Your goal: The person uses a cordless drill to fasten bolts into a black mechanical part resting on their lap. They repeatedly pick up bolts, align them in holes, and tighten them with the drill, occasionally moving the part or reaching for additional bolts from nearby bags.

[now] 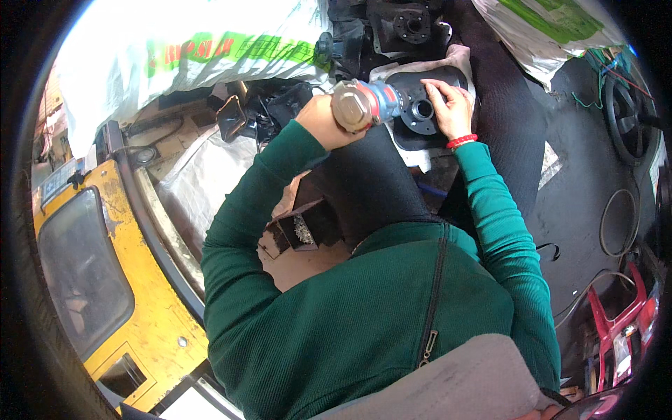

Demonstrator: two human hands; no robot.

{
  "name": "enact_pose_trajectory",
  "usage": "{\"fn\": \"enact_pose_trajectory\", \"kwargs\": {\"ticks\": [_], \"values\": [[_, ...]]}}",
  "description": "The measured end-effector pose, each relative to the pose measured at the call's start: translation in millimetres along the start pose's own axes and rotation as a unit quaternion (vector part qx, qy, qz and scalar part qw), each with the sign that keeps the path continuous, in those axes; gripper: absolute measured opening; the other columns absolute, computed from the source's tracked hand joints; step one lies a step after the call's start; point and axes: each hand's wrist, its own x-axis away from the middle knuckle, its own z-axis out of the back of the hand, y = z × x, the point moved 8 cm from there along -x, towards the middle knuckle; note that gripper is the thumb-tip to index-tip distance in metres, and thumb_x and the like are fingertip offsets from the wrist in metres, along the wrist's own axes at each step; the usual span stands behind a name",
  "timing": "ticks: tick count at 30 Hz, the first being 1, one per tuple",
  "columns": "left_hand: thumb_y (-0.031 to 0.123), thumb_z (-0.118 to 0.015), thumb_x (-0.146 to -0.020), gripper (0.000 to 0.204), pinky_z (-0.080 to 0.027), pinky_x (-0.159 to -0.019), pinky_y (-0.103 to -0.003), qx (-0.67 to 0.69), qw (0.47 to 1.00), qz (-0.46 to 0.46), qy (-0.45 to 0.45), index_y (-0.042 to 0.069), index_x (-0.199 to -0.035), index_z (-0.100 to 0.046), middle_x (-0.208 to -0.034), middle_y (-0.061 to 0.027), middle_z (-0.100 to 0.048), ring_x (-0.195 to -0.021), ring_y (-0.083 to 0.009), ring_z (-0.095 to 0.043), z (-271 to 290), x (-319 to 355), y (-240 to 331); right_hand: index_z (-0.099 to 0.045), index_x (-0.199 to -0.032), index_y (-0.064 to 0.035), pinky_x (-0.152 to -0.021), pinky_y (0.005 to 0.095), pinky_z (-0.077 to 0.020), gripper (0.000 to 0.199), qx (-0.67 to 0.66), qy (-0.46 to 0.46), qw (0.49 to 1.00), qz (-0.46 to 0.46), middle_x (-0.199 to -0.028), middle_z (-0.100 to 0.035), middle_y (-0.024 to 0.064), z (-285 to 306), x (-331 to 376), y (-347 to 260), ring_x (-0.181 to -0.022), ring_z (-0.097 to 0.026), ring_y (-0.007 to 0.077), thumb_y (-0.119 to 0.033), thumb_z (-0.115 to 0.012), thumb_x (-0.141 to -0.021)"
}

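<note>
Gripping the drill (pixel 372 103) in closed left hand (pixel 324 124); resting right hand (pixel 453 110), fingers loosely bent, on the black part (pixel 416 127) beside its ring (pixel 421 110), near right edge of the cloth (pixel 458 56); cannot tell whether pinching.

The power tool (pixel 375 102), blue and red with a greyish rounded end, lies in the left hand's (pixel 323 120) grip, nose pointing right. Under the right hand's (pixel 452 110) fingertips sits a black part (pixel 418 127) with a round, open-centred flange.
</note>
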Motion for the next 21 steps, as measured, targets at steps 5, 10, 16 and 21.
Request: {"fn": "enact_pose_trajectory", "kwargs": {"ticks": [5,10,16,21], "values": [[0.035,-0.076,-0.068,0.040,-0.053,-0.073,-0.040,-0.176,0.974,0.055,-0.134,0.008,-0.095,-0.066,-0.086,-0.0147,-0.068,-0.082,-0.0333,-0.066,15.5,-22.4,35.0,-0.070,-0.099,-0.0210,-0.094,0.0386,-0.0314,0.024,0.009,0.005,1.000,-0.001,-0.092,-0.070,0.0005,1.9,-0.7,1.4,-0.089,-0.063,0.0149,-0.037,-0.055,-0.090],[0.033,-0.076,-0.068,0.038,-0.053,-0.073,-0.039,-0.079,0.993,0.000,-0.093,0.007,-0.094,-0.066,-0.086,-0.0151,-0.067,-0.081,-0.0326,-0.065,15.1,-28.2,8.7,-0.070,-0.098,-0.0205,-0.095,0.0379,-0.0304,0.024,0.002,0.003,1.000,-0.008,-0.093,-0.070,0.0006,4.7,0.4,-2.8,-0.090,-0.063,0.0149,-0.036,-0.055,-0.089],[0.026,-0.077,-0.066,0.034,-0.053,-0.070,-0.037,-0.023,0.996,-0.033,-0.080,0.008,-0.093,-0.066,-0.084,-0.0147,-0.067,-0.079,-0.0314,-0.066,7.6,-16.3,11.7,-0.071,-0.098,-0.0205,-0.096,0.0376,-0.0297,0.023,0.005,-0.009,1.000,-0.025,-0.094,-0.070,0.0008,1.6,1.3,2.2,-0.091,-0.063,0.0148,-0.036,-0.056,-0.088],[0.028,-0.076,-0.068,0.038,-0.053,-0.070,-0.038,-0.157,0.980,-0.015,-0.124,0.009,-0.099,-0.064,-0.085,-0.0154,-0.067,-0.079,-0.0335,-0.065,11.7,-24.9,21.8,-0.071,-0.097,-0.0202,-0.096,0.0371,-0.0297,0.022,-0.001,0.001,1.000,-0.023,-0.092,-0.070,0.0008,2.8,1.2,2.2,-0.089,-0.063,0.0147,-0.035,-0.057,-0.088]]}}
